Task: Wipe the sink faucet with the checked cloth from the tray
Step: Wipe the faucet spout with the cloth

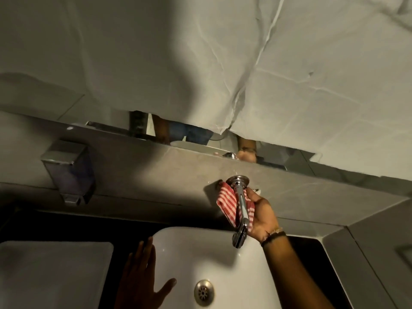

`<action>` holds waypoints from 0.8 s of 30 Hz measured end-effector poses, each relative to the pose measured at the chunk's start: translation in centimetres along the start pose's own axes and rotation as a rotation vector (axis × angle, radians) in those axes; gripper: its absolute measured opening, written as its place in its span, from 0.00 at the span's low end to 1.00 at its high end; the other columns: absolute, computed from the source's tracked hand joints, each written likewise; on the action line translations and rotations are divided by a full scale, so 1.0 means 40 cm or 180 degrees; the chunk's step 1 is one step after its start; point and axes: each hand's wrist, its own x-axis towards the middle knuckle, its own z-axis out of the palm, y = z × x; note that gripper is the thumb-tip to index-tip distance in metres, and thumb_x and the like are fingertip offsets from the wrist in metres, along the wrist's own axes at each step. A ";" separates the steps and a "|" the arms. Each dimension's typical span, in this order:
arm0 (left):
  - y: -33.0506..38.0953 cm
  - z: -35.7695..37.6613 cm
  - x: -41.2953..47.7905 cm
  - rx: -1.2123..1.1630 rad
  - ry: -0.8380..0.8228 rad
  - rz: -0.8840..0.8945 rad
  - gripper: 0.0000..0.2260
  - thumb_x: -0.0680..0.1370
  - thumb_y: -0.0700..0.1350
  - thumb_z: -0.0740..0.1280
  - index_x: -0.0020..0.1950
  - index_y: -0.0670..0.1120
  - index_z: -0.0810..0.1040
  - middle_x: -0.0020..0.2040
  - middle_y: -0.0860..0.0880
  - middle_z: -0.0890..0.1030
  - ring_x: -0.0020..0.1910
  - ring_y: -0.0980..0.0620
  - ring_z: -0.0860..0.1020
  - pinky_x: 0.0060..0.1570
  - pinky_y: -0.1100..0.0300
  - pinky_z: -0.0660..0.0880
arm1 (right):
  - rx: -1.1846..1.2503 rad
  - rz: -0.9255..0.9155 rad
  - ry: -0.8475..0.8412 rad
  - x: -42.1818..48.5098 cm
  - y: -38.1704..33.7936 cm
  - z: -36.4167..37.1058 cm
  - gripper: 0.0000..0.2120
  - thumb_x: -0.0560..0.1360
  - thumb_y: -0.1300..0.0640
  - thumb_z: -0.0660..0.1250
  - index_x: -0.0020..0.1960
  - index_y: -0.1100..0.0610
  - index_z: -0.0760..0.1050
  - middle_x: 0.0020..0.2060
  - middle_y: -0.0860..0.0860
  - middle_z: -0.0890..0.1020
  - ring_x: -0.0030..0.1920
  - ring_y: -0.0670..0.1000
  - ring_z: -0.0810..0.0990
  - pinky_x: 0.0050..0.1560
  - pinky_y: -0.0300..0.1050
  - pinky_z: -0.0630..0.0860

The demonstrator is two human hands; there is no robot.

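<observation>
A chrome wall faucet (241, 210) juts out of the grey tiled ledge over a white sink (191, 253). A red-and-white checked cloth (227, 202) is wrapped under and around the faucet's spout. My right hand (263, 216) cups the cloth against the spout from the right side, a dark band on its wrist. My left hand (140, 277) lies flat with fingers spread on the sink's left rim, holding nothing. The grey tray (53, 275) sits left of the sink.
A soap dispenser (69, 170) hangs on the wall at the left. A mirror covered with white paper (223, 63) fills the wall above the ledge. The sink drain (204, 292) is at the bottom. A grey tiled side wall (367, 253) closes the right.
</observation>
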 end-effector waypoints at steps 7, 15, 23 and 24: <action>0.013 0.000 -0.014 -0.0145 0.0295 0.0069 0.49 0.75 0.77 0.54 0.83 0.43 0.50 0.85 0.45 0.43 0.84 0.43 0.42 0.80 0.50 0.38 | -0.3778 -0.1490 0.0233 -0.080 0.010 0.086 0.37 0.74 0.36 0.67 0.81 0.42 0.67 0.82 0.47 0.67 0.78 0.50 0.67 0.81 0.54 0.66; 0.010 -0.005 -0.036 -0.0289 0.0210 0.0002 0.49 0.76 0.76 0.55 0.83 0.44 0.48 0.85 0.45 0.43 0.84 0.44 0.41 0.80 0.43 0.49 | -0.4145 -0.1663 0.1872 -0.038 0.045 0.155 0.24 0.81 0.47 0.66 0.68 0.63 0.73 0.64 0.64 0.84 0.64 0.67 0.83 0.67 0.58 0.79; 0.004 0.014 -0.039 -0.0354 0.0297 0.0001 0.49 0.75 0.78 0.52 0.83 0.44 0.48 0.85 0.47 0.42 0.84 0.45 0.41 0.80 0.45 0.46 | -0.3914 -0.2091 0.2355 -0.151 0.275 0.044 0.24 0.85 0.46 0.60 0.77 0.57 0.66 0.67 0.65 0.83 0.62 0.70 0.82 0.59 0.59 0.77; 0.003 0.015 -0.037 -0.0361 0.0292 0.0011 0.49 0.75 0.78 0.53 0.83 0.44 0.48 0.85 0.47 0.42 0.84 0.45 0.41 0.80 0.45 0.46 | -0.3941 -0.2072 0.2391 -0.143 0.256 0.046 0.25 0.85 0.46 0.61 0.77 0.57 0.66 0.65 0.65 0.83 0.62 0.70 0.82 0.59 0.58 0.77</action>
